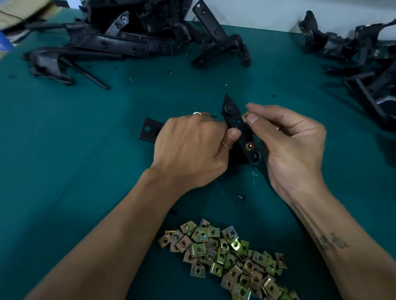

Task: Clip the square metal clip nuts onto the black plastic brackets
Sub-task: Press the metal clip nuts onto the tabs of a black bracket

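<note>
On our teal table (52,140), our left hand (192,148) grips a black bracket (237,124) while our right hand (291,141) pinches a clip nut (245,117) against it.

hidden: my left hand (192,148) covers the middle of the bracket (239,128) | clip nut (245,117) mostly buried under my right hand's fingertips (252,118) | cut off: bracket pile (372,53) at table's right edge, clip nut heap (233,256) at bottom edge
</note>
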`<state>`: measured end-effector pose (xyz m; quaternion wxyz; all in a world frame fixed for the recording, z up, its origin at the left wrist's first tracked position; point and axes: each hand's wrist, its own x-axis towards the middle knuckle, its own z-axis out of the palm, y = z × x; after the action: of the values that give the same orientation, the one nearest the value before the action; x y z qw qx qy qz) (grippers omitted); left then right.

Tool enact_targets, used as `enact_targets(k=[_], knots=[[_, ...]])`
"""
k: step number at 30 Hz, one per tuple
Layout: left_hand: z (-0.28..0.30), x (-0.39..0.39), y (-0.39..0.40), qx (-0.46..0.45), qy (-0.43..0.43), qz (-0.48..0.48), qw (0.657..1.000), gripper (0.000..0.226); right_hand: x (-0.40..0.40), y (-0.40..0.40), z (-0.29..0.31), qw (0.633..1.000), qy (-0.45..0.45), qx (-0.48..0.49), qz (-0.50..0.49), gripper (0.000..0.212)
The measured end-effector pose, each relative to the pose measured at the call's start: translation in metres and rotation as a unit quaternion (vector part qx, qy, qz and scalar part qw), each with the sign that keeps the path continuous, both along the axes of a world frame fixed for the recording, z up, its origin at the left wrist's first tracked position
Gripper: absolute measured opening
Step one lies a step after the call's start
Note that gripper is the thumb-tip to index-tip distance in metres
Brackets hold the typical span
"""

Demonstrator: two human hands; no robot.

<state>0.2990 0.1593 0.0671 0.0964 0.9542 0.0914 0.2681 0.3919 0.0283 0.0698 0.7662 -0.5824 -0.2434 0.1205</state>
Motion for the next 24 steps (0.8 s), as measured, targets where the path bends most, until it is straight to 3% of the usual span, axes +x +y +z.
enact_targets(k=[3, 12, 24], knots=[[0.001, 0.0, 0.0, -0.007, -0.006, -0.002, 1.0, 0.042, -0.007, 0.001, 0.001, 1.0, 0.003, 0.021, -0.012, 0.027], [0.001, 0.0, 0.0, -0.006, -0.014, -0.011, 1.0, 0.039, -0.014, 0.0, 0.004, 0.985, 0.166, 0.043, -0.007, 0.007], [0.0, 0.0, 0.001, 0.01, -0.003, -0.006, 1.0, 0.044, -0.016, -0.001, 0.009, 0.989, 0.15, -0.002, 0.0, 0.012]])
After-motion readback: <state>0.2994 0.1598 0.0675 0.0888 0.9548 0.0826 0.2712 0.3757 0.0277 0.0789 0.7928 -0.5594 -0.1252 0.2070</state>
